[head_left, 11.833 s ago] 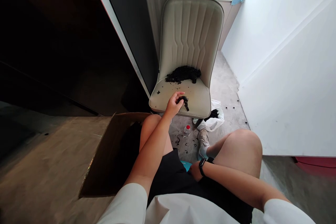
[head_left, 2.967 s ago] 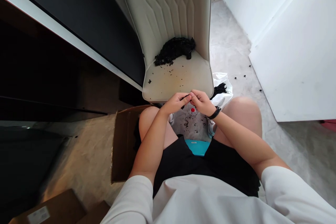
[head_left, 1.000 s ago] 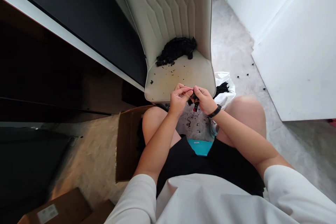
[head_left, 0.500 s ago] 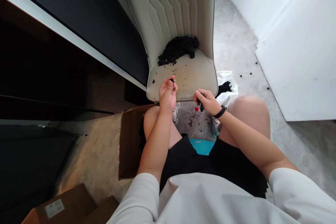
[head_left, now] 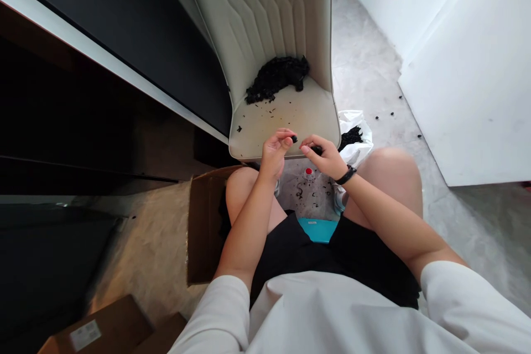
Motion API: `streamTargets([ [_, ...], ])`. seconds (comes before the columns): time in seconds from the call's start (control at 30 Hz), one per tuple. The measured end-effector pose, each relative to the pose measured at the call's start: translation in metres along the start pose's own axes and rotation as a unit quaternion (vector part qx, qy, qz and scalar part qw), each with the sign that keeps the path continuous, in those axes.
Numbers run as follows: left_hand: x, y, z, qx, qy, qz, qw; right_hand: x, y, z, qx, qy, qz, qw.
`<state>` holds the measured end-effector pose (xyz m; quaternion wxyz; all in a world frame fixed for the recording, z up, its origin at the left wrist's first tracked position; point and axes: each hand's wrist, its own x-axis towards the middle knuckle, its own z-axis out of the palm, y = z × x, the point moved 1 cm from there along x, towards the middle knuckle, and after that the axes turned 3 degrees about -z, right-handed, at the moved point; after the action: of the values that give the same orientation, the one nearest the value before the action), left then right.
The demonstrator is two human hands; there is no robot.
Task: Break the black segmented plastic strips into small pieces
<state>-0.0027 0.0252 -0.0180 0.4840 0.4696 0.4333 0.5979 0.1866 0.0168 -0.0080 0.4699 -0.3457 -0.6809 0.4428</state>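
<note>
Using a narrow grip, left hand pinches 1 black piece while right hand holds dark material

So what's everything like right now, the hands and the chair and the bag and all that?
Left hand: pinching a small black piece
Right hand: holding a dark piece
Chair: seat sprinkled with bits
Black heap: piled up
White bag: open, partly filled
Bottle: red cap on
Big cardboard box: open
</note>
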Motion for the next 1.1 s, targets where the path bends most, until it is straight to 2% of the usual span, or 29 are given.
streamTargets([
  [0.1, -0.003, 0.0, 0.007, -0.014, -0.019, 0.0, 1.0, -0.002, -0.006, 0.004, 0.014, 0.004, -0.007, 1.0],
  [0.27, -0.004, 0.001, 0.012, -0.034, -0.052, 0.006, 0.998, -0.001, -0.012, 0.005, 0.02, 0.054, -0.015, 0.998],
  [0.5, -0.004, 0.001, 0.008, 0.044, -0.087, 0.026, 0.995, 0.003, -0.009, 0.003, 0.035, 0.064, 0.007, 0.997],
  [0.6, -0.006, 0.0, 0.006, 0.077, -0.085, 0.021, 0.993, 0.001, -0.01, -0.002, 0.042, 0.065, 0.007, 0.997],
  [0.67, -0.006, -0.001, 0.005, 0.077, -0.074, 0.008, 0.994, -0.002, -0.011, -0.008, 0.066, 0.067, 0.017, 0.995],
  [0.8, -0.006, 0.0, 0.008, 0.059, -0.067, 0.004, 0.996, -0.008, -0.011, -0.02, 0.182, 0.044, 0.06, 0.98],
  [0.93, -0.008, 0.009, 0.017, 0.101, -0.064, 0.054, 0.991, -0.015, -0.011, -0.027, 0.216, 0.046, 0.075, 0.972],
  [1.1, -0.014, 0.02, 0.032, 0.182, -0.065, 0.15, 0.97, -0.022, -0.008, -0.026, 0.209, 0.06, 0.088, 0.972],
])
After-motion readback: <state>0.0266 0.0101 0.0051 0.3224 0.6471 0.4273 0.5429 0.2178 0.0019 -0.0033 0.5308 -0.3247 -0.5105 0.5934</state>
